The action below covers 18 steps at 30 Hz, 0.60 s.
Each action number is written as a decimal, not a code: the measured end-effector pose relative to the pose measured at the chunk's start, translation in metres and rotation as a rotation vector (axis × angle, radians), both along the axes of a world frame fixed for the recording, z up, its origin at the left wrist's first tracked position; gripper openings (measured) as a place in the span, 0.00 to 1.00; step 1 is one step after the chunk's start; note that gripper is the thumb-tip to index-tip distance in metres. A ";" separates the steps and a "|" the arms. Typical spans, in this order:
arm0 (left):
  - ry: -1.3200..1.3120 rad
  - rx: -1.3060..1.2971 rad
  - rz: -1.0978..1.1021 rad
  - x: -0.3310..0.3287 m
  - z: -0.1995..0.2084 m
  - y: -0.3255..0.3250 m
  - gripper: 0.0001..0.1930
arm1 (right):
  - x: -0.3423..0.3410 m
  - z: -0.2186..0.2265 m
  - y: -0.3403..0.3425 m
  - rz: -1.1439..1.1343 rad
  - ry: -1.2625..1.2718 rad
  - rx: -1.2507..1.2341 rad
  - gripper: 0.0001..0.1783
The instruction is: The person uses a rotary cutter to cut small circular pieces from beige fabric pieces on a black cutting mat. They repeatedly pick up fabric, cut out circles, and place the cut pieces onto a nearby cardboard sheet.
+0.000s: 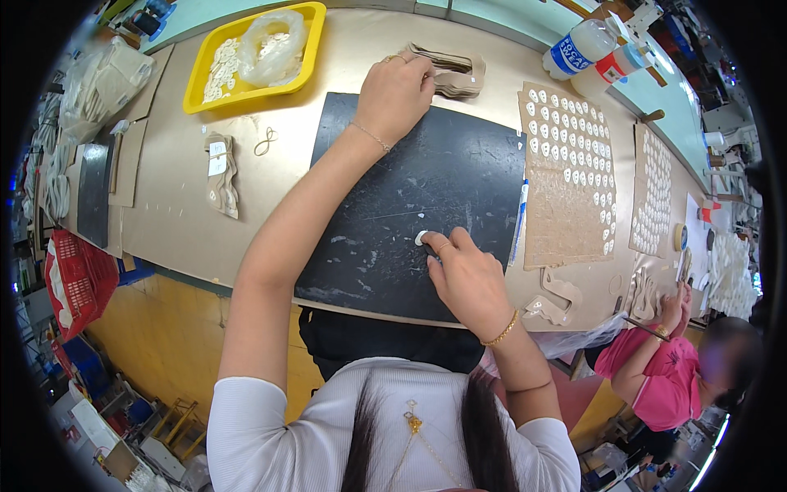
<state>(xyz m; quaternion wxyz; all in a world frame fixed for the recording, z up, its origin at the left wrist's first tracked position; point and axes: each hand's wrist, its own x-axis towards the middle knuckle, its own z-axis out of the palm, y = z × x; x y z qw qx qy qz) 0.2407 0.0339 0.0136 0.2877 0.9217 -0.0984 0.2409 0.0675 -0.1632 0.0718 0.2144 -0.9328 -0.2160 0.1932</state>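
Observation:
My left hand (399, 94) reaches over the far edge of a black cutting mat (377, 205). Its curled fingers grip the left end of a stack of beige U-shaped cut pieces (467, 80). Low over the mat's near right part is my right hand (471, 279), fingers bent. A small white rounded piece (420, 238) shows at its index fingertip; the thumb is tucked close by. Just beyond that lies a tiny white scrap (420, 215).
A yellow tray (193, 92) with white pieces and a plastic bag stands far left. Right of the mat are a blue pen (520, 215) and brown card (557, 221) with rows of white pieces. Bottles (578, 51) stand far right; a co-worker in pink (656, 369) works nearby.

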 end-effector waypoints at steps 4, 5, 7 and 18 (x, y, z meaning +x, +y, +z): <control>0.069 -0.131 -0.021 -0.003 0.012 0.000 0.06 | 0.005 0.001 -0.002 0.087 -0.056 0.000 0.14; 0.075 -0.146 -0.023 -0.004 0.016 0.000 0.07 | 0.006 0.001 -0.002 0.096 -0.040 -0.010 0.15; 0.099 -0.199 -0.042 -0.006 0.024 -0.002 0.07 | 0.009 0.003 -0.005 0.111 -0.007 -0.033 0.17; 0.431 -0.663 -0.204 -0.045 0.058 -0.012 0.08 | 0.053 0.020 -0.027 -0.262 -0.018 0.396 0.21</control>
